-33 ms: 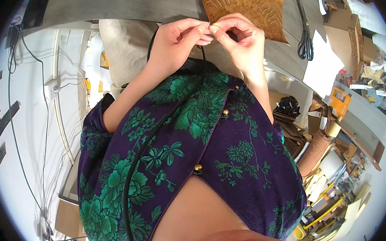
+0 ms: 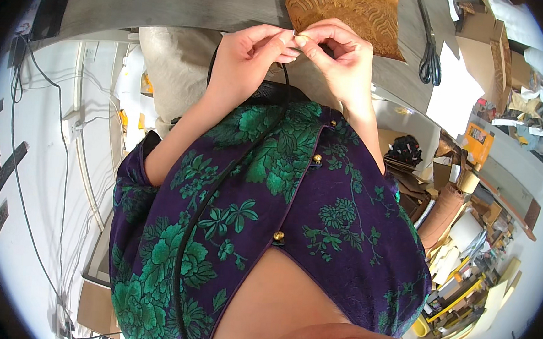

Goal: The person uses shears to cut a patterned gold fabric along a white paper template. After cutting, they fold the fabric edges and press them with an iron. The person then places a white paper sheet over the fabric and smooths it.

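Observation:
Close together at the table's near edge, both my hands are raised with their fingertips almost meeting. My left hand (image 2: 249, 59) is closed in a pinch, thumb against forefinger. My right hand (image 2: 341, 60) pinches likewise, its thumb pressed to the forefinger. A tiny thin, pale sliver shows between the fingertips, too small to name. Just beyond the right hand lies a brown patterned sheet (image 2: 346, 8) with wavy grain on the grey table (image 2: 170, 2). A black cable (image 2: 195, 221) runs down over my purple and green floral garment and passes behind the left hand.
To the right of the sheet, black-handled scissors (image 2: 430, 64) lie on the table beside white paper (image 2: 454, 94). Cardboard boxes, rolls (image 2: 443, 213) and scraps crowd the right side. Cables (image 2: 34, 235) hang along the white wall at left. Beige fabric (image 2: 172, 62) is below the table edge.

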A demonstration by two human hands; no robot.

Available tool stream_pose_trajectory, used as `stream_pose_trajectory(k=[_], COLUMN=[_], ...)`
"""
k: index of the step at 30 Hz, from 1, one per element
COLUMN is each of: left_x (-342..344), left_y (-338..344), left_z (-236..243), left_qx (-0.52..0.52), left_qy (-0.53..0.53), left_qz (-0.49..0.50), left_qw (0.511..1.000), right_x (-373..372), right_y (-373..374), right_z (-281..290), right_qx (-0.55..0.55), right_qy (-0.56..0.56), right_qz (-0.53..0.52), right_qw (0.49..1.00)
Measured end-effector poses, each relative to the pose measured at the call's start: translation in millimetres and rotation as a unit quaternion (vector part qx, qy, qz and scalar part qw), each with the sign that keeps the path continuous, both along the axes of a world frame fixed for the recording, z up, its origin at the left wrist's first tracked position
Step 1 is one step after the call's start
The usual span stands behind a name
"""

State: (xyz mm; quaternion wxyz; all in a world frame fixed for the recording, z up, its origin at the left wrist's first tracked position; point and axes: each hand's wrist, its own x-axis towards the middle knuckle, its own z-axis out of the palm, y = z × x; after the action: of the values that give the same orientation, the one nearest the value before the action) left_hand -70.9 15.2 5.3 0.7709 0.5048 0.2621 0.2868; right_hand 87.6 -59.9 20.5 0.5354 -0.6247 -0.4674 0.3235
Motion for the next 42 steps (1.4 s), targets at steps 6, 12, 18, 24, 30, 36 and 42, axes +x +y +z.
stream_pose_trajectory(k=[6, 12, 18, 24, 30, 36, 42], left_x=[0, 1, 2, 2, 5, 5, 9], left_y=[7, 6, 9, 8, 10, 8, 3], left_z=[1, 3, 0, 1, -3, -3, -8], left_qx=[-0.072, -0.082, -0.111, -0.113, -0.162, -0.158, -0.127], left_qy=[0.000, 0.004, 0.006, 0.009, 0.027, 0.010, 0.036], left_qz=[-0.011, -0.020, -0.021, -0.032, -0.029, -0.021, -0.026], left_qw=[0.997, 0.996, 0.994, 0.993, 0.986, 0.987, 0.991], right_x=[0, 0, -1, 0, 1, -1, -4], right_y=[2, 1, 1, 1, 0, 0, 2], right_z=[-1, 3, 2, -3, -9, -9, -8], right_qx=[0.018, 0.009, -0.010, -0.009, -0.005, -0.006, 0.014], right_qy=[-0.015, 0.076, 0.051, 0.110, 0.063, 0.086, 0.123], right_qz=[0.011, -0.007, 0.002, -0.009, -0.001, -0.024, -0.042], right_qw=[1.000, 0.997, 0.999, 0.994, 0.998, 0.996, 0.991])
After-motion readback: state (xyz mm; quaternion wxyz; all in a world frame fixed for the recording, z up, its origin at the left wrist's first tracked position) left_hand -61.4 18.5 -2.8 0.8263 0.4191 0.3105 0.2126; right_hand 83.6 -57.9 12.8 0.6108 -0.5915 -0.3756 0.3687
